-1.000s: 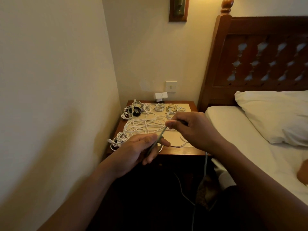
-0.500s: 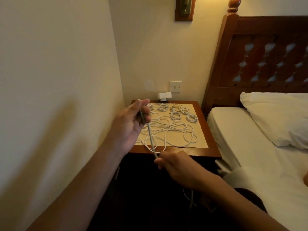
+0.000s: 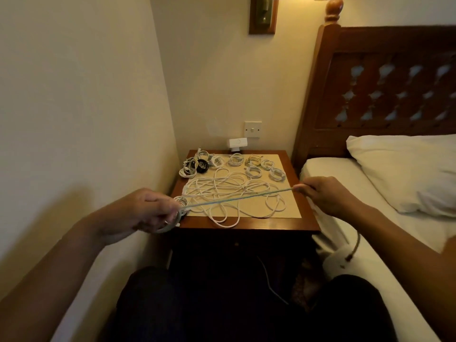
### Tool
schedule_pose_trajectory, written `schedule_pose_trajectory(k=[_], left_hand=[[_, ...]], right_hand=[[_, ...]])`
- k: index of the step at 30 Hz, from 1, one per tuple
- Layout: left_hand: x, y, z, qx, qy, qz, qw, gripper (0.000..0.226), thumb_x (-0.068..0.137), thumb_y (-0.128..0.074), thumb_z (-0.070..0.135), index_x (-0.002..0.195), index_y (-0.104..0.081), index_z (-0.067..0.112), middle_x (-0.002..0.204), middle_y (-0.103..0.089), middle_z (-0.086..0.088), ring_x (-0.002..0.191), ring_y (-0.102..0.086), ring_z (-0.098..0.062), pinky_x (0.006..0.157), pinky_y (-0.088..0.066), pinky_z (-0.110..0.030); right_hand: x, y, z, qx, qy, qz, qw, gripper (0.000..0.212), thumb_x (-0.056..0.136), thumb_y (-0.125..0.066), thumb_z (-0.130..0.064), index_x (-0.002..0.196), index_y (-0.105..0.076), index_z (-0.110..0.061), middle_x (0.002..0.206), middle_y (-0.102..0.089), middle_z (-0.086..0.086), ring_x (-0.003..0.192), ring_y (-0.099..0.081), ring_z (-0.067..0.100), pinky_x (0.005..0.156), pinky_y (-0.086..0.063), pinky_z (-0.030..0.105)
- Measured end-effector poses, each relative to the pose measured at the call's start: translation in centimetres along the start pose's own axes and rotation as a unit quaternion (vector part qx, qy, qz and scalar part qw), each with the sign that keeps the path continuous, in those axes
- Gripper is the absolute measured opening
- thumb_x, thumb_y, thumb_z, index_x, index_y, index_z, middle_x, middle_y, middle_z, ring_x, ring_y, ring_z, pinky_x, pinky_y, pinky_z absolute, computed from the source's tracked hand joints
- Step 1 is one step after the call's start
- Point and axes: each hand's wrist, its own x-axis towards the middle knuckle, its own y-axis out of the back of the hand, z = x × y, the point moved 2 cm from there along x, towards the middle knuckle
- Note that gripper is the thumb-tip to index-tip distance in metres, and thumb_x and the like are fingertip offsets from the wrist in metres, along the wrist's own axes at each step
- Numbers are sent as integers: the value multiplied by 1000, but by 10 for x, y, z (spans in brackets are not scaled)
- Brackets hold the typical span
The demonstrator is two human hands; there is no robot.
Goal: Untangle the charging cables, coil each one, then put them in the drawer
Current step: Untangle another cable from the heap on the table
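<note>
- Half a second ago the left hand (image 3: 153, 211) was raised over the table and the right hand (image 3: 328, 193) sat low at its front edge. Now they are spread wide apart, the left at the front left corner and the right at the right edge.
- White-sheeted bed (image 3: 330, 167) with a white pillow (image 3: 407, 174) and a dark carved wooden headboard (image 3: 320, 95) fills the right side.
- Dark wooden bedside table (image 3: 246, 224) with a beige inset top stands in the corner between the wall and the bed.
- Loose tangle of long white charging cables (image 3: 222, 191) sprawls over the middle and front of the tabletop.
- Left hand is curled closed around a small loop of cable. Right hand pinches the same cable between thumb and fingertips.
- Thin grey-green cable (image 3: 237, 199) runs straight and taut between the two hands, just above the tangle.
- Small coiled white cables (image 3: 254, 169) lie along the back of the table, with one black coil (image 3: 201, 166) at the back left.
- White plug adapter (image 3: 236, 144) sits on the wall behind the table, below a white wall switch (image 3: 253, 129).
</note>
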Motion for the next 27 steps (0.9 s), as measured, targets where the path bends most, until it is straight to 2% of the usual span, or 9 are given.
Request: schedule_pose_trajectory(k=[3,5,8,14,17,20,22,24,27], left_hand=[[-6,38,-9,-157,-33,125,979,51,60,-92,51,68,-60,11,49,-23,6,40,-19,-6,41,-17,-21],[-2,50,-13,-232,-51,162,958,44,72,-85,46,71,-57,13,45,-23,10,37,-17,-4,39,-21,-20],[12,52,-14,-326,-70,206,920,34,103,-51,31,72,-57,16,43,-25,12,42,-8,-8,40,-21,-19],[26,42,6,-427,-128,268,854,32,108,-44,31,80,-53,17,44,-26,10,37,-22,-7,44,-27,-16],[30,21,18,-417,-130,231,870,32,108,-42,33,81,-52,18,44,-26,10,37,-20,-6,43,-30,-16],[30,-12,27,-378,-98,159,907,31,104,-43,33,80,-53,16,45,-26,10,40,-13,-5,40,-30,-17],[29,-37,25,-360,-67,122,923,29,100,-48,33,78,-56,15,47,-25,8,38,-19,-4,39,-28,-19],[30,-62,20,-356,-45,96,928,29,99,-50,32,78,-58,14,49,-25,8,38,-21,-6,40,-28,-20],[36,-91,17,-372,-27,65,926,29,102,-49,32,81,-58,13,50,-26,7,41,-21,-6,42,-28,-20]], right_hand=[[-14,-7,45,-8,-66,17,998,31,107,-52,-34,78,-57,-44,80,-60,-16,78,-58,8,63,-39,26],[-22,-17,62,-7,-97,26,995,36,107,-51,-33,74,-53,-44,77,-58,-16,74,-55,7,61,-36,24],[-24,-35,71,-11,-114,13,993,31,107,-49,-37,77,-57,-42,84,-63,-9,76,-57,9,64,-41,29],[-27,-61,64,-61,-112,-30,991,30,110,-43,-35,105,-69,-22,99,-66,2,83,-55,17,72,-38,31],[-33,-80,70,-50,-150,-165,974,35,109,-43,-41,98,-69,-20,96,-64,-1,94,-62,22,82,-46,34],[-43,-84,51,-46,-151,-271,949,59,95,-42,-73,111,-68,-23,113,-66,0,107,-62,19,97,-50,35],[-41,-78,15,12,-104,-260,960,74,89,-39,-79,134,-61,-25,137,-61,0,123,-56,15,109,-45,37],[-37,-70,-33,86,-52,-230,968,63,100,-40,-65,152,-46,-30,154,-46,-9,134,-42,7,112,-34,31],[-39,-66,-101,194,43,-208,958,52,104,-46,-55,151,-44,-33,148,-49,-16,130,-46,1,105,-38,27]])
